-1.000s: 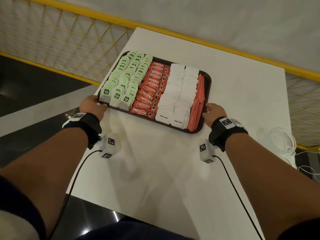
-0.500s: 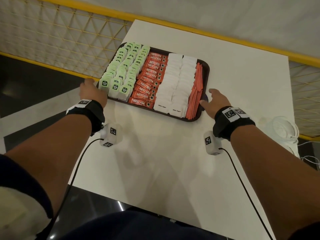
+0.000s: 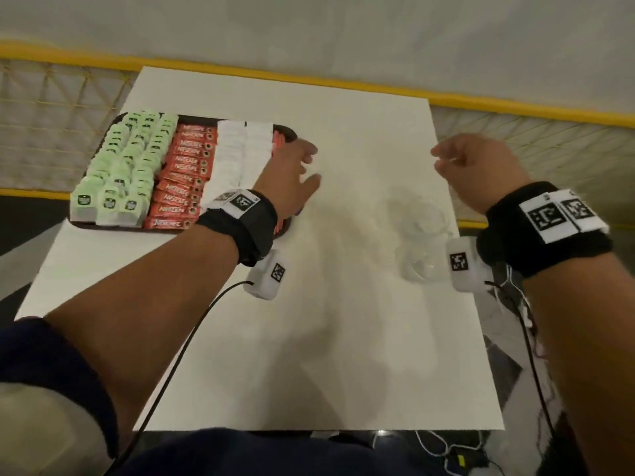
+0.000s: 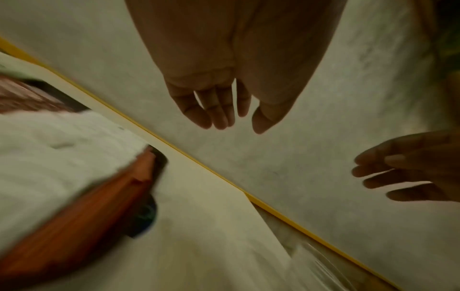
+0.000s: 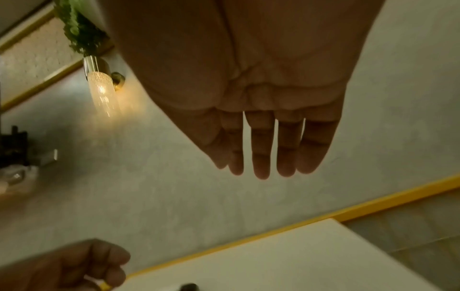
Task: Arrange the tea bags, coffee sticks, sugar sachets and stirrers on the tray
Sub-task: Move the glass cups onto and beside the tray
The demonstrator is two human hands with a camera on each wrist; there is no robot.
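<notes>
Both hands have let go of the tray [image 3: 290,131] ends and lifted clear. The tray now sits on the bench [image 3: 343,304] at the far left, filled rows running away from the person. The left hand [image 3: 292,176] hovers relaxed and empty over its right end, the nearer one; the right hand [image 3: 481,170] hangs well apart, loose and empty.

both hands [image 3: 292,176] [image 3: 481,170] hover empty over the table [image 3: 343,304] beside the filled tray [image 3: 290,132].
</notes>
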